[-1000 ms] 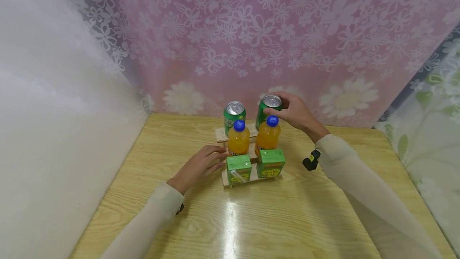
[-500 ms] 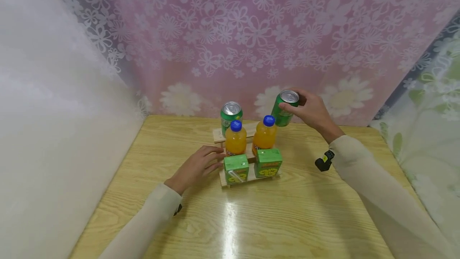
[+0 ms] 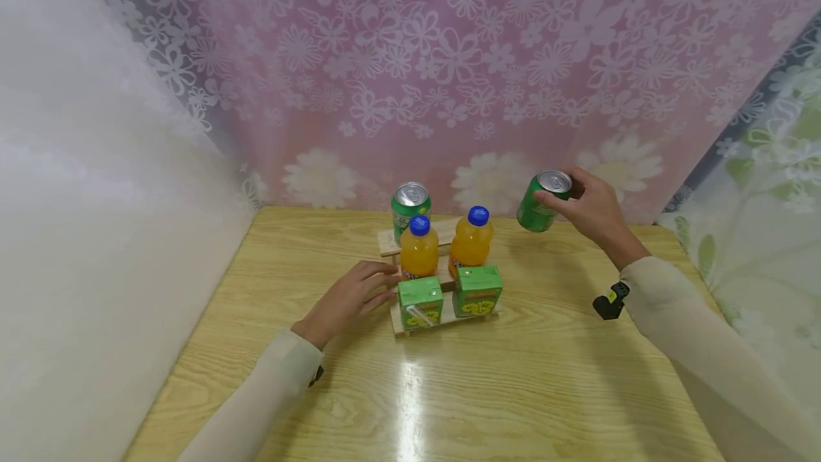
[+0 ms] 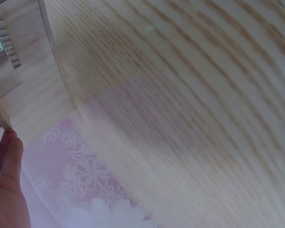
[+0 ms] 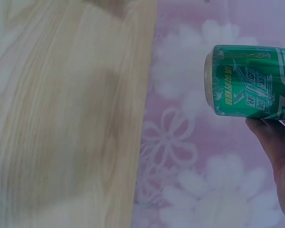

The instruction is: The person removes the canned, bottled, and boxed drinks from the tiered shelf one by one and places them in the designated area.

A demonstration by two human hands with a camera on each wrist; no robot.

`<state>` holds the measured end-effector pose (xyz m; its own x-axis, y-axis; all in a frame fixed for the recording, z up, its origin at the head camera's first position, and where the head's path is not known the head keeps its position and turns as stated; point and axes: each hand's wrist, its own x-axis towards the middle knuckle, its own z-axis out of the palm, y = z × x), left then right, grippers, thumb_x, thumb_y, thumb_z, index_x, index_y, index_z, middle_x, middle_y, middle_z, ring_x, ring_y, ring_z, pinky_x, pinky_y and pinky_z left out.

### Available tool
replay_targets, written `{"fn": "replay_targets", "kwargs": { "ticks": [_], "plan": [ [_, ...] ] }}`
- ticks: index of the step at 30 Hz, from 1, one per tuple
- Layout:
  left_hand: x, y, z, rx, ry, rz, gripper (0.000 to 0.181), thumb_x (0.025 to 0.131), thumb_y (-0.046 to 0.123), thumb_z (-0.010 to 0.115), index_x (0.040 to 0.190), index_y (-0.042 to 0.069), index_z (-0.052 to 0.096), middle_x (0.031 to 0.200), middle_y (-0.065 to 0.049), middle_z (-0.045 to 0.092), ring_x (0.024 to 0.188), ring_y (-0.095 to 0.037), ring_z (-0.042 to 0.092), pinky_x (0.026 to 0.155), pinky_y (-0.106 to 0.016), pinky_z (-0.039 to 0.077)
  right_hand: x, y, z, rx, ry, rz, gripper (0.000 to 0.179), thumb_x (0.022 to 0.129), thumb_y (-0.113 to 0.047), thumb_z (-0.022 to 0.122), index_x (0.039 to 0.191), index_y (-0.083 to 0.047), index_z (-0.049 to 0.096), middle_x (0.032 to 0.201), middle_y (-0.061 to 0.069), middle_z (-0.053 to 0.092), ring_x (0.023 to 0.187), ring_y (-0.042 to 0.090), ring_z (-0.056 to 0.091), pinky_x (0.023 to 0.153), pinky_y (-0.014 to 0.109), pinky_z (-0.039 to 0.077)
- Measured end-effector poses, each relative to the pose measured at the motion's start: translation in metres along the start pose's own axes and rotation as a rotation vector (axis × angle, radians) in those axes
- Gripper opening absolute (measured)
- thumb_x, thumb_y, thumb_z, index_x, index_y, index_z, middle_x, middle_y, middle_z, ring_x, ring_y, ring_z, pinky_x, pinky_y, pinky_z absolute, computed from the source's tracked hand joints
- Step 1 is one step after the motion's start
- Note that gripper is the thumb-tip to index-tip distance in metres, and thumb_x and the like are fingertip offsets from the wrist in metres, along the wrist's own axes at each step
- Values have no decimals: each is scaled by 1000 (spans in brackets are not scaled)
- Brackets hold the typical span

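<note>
In the head view my right hand (image 3: 593, 209) grips a green drink can (image 3: 540, 204), held tilted above the table to the right of a small wooden rack (image 3: 450, 309). The right wrist view shows the can (image 5: 249, 81) with fingers beneath it. My left hand (image 3: 346, 298) reaches to the rack's left side, fairly straight fingertips touching its edge; the left wrist view has those fingers (image 4: 12, 159) at a wooden corner. On the three-step rack stand another green can (image 3: 411, 211) at the top, two orange drink bottles (image 3: 420, 252) (image 3: 471, 242) in the middle, and two green juice cartons (image 3: 420, 303) (image 3: 477, 292) below.
The wood-grain table (image 3: 513, 391) runs back to a pink flowered curtain (image 3: 410, 77). A pale curtain (image 3: 115, 198) hangs at the left, and a leaf-patterned one (image 3: 763, 234) at the right. The rack's top step (image 3: 447, 229) is bare on its right part.
My right hand has lifted the green can off the right of the rack's top step and carried it rightward. The left hand stays at the rack's side.
</note>
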<state>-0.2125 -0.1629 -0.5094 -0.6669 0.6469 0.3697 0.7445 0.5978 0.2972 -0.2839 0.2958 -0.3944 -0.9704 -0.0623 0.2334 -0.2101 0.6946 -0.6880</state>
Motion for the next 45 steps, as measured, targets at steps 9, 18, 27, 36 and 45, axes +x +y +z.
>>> {"fn": "replay_targets", "kwargs": {
  "ticks": [9, 18, 27, 36, 45],
  "plan": [
    [0, -2, 1, -3, 7, -3, 31, 104, 18, 77, 134, 13, 76, 145, -8, 69, 137, -26, 63, 118, -42, 56, -13, 38, -14, -52, 30, 36, 75, 101, -53, 76, 159, -11, 55, 139, 22, 68, 97, -12, 54, 74, 4, 44],
    [-1, -3, 1, -1, 7, 1, 32, 104, 18, 78, 135, 14, 76, 145, -7, 68, 137, -25, 63, 117, -41, 57, -29, 68, -30, -89, 72, 93, 78, 102, -53, 75, 160, -6, 53, 136, 25, 66, 89, -15, 51, 66, 8, 45],
    [0, -5, 2, -10, 29, 22, 31, 102, 18, 79, 132, 13, 77, 143, -7, 69, 136, -25, 64, 116, -41, 57, -43, 96, -41, -111, 116, 103, 75, 102, -47, 76, 160, -4, 53, 131, 22, 64, 85, -18, 49, 63, 7, 44],
    [1, -4, 0, -4, 1, -10, 32, 104, 21, 77, 135, 14, 77, 145, -6, 69, 136, -25, 64, 117, -41, 57, -61, 121, -46, -156, 114, 154, 70, 101, -50, 77, 152, -6, 58, 116, 12, 65, 80, -11, 51, 59, 16, 46],
    [0, -7, 3, -20, 35, 33, 32, 103, 18, 79, 135, 13, 77, 143, -6, 70, 134, -24, 65, 112, -37, 60, -78, 137, -49, -136, 67, 198, 87, 103, -53, 73, 162, 4, 45, 127, 24, 64, 80, -16, 50, 59, 17, 49]
  ]
}}
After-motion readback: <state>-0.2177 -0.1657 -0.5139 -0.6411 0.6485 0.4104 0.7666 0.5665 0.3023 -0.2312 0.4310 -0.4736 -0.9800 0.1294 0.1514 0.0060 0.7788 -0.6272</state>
